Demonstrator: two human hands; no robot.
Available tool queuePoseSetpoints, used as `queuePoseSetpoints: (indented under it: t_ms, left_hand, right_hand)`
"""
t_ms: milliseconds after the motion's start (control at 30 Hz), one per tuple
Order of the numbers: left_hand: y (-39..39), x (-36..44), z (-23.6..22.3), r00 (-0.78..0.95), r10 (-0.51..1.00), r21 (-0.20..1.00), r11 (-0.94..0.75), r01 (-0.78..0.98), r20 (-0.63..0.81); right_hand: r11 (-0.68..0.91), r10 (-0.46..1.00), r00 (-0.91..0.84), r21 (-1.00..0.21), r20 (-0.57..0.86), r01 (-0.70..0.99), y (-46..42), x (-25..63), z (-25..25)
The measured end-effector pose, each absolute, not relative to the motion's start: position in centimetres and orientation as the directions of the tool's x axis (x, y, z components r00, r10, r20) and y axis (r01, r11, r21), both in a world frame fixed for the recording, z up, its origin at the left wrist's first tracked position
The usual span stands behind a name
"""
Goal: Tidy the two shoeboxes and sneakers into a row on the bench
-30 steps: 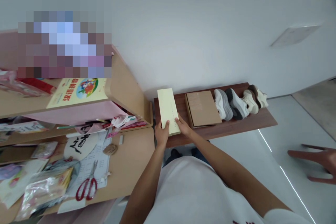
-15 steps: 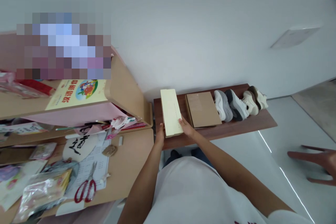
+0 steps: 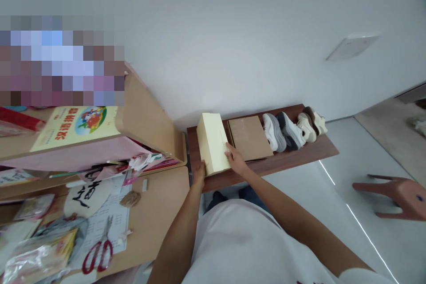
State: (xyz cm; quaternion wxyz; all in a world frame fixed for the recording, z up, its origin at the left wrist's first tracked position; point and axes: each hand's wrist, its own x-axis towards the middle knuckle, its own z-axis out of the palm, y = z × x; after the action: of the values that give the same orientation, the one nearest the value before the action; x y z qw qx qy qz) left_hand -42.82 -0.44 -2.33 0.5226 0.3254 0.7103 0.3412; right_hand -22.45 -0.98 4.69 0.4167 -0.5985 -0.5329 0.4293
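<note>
A pale yellow box [image 3: 214, 144] is held between both of my hands over the left end of a dark wooden shelf board [image 3: 242, 169]. My left hand [image 3: 199, 174] presses on its left side near the front corner. At the right side, my right hand [image 3: 235, 159] grips it with the fingers over the edge. I cannot tell whether the underside of the box touches the board. Just right of it lies a brown cardboard box [image 3: 250, 137], and beyond that stand white and grey sneakers [image 3: 274, 132].
To the left is a wooden desk [image 3: 159, 199] with red-handled scissors [image 3: 99, 248], papers and plastic packets. A yellow book [image 3: 76, 126] lies on the shelf above. On the floor at right stands a brown stool [image 3: 399, 195]. The wall has a switch plate [image 3: 353, 47].
The pale yellow box has tilted, so its left side now shows more. My view has turned slightly right, shifting the desk, shelf board and shoes leftward. Both hands keep hold of the box.
</note>
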Motion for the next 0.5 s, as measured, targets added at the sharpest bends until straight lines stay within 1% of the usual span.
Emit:
queuePoseSetpoints:
  t_ms: [100,200,367,500]
  left_hand:
    - [-0.7,-43.5,-1.5,-0.273,0.799,0.814,0.575,0.087,-0.535]
    - [-1.0,-44.4,-0.8,-0.344,0.797,0.831,0.551,0.075,-0.497]
    - [-1.7,-45.2,-0.4,-0.420,0.798,0.870,0.492,0.040,-0.432]
    - [-2.1,-45.3,0.0,-0.430,0.797,0.874,0.484,0.034,-0.424]
  right_hand:
    - [-0.071,0.994,0.098,-0.943,-0.041,0.325,-1.1,-22.7,4.4]
    - [-0.092,0.991,0.123,-0.936,-0.052,0.340,-1.2,-23.2,4.0]
    - [-0.159,0.984,0.132,-0.934,-0.123,0.319,-1.1,-24.1,3.8]
    - [-0.231,0.973,0.080,-0.915,-0.217,0.331,-0.7,-24.4,3.7]
